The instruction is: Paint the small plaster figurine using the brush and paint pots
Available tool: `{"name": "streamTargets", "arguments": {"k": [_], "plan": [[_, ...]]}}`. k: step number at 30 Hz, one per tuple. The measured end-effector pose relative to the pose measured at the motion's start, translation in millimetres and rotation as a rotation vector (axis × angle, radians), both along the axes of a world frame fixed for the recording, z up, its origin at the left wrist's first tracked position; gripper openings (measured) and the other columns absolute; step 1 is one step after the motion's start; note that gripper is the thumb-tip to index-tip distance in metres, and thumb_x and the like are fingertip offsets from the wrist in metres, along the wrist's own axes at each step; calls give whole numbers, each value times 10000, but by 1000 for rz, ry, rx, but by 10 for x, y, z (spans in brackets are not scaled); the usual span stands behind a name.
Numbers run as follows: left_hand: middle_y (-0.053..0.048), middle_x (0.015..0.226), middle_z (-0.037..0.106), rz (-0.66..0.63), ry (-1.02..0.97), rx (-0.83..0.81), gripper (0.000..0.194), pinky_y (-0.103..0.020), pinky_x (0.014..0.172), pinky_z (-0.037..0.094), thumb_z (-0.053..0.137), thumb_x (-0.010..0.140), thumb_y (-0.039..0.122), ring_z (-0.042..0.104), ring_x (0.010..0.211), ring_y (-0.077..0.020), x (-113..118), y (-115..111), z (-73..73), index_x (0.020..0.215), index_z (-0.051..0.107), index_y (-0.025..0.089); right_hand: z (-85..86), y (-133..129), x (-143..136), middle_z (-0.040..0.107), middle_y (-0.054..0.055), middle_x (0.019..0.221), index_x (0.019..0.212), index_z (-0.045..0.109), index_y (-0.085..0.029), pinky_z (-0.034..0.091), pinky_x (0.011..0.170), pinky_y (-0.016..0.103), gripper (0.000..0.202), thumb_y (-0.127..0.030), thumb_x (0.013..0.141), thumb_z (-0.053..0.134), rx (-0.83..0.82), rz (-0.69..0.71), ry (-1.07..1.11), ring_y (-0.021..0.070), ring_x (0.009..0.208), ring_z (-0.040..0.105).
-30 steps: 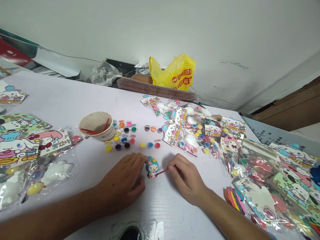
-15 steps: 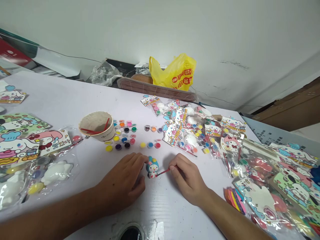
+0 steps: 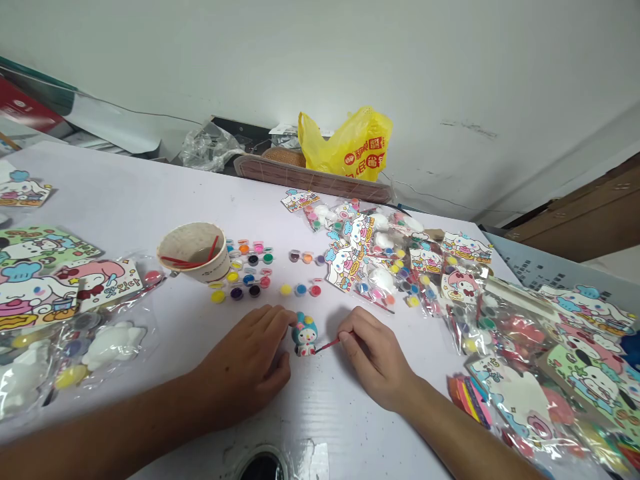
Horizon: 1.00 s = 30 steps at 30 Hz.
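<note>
A small figurine (image 3: pixel 305 335) with a blue hood, a white face and red spots on its feet stands on the white table. My left hand (image 3: pixel 255 353) is curled beside it, a fingertip against the left side of its hood; the thumb is lower and apart. From the right, my right hand (image 3: pixel 373 357) pinches a thin red paintbrush (image 3: pixel 329 345). The dark brush tip meets the lower right foot of the figurine, or is very close to it. Small open paint pots (image 3: pixel 301 290) sit just behind the figurine.
Left of the paint pots stands a paper cup (image 3: pixel 173 243) with red brushes in it. Bagged white figurines (image 3: pixel 114 345) and printed cards lie at the left, more kits (image 3: pixel 383 280) at the right. A tape roll (image 3: pixel 263 465) is at the near edge, a yellow bag (image 3: pixel 345 147) at the back.
Very little differs. Both hands, the figurine and the brush stay in nearly the same place; any shift of the brush tip is too small to make out.
</note>
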State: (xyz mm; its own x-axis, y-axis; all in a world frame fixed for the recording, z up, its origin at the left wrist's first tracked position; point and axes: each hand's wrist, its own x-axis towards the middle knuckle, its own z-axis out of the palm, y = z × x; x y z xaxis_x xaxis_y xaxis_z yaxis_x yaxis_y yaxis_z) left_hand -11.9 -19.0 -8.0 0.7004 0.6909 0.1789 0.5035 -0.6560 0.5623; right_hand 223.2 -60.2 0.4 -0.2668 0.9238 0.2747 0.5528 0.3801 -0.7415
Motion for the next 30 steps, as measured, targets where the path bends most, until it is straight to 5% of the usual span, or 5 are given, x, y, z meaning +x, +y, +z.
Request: {"name": "streamTargets", "arguments": {"k": [30], "plan": [[-51,1003,559,-1,5,2,329,-377,843,446,435,823,102,520,924,-229,-7,-1,13,1138,439,197,-12,10,-11,521,15,760,833,526,-209,397,601,287,181,-172,981,429,6,-22,-45,163,667,503]]}}
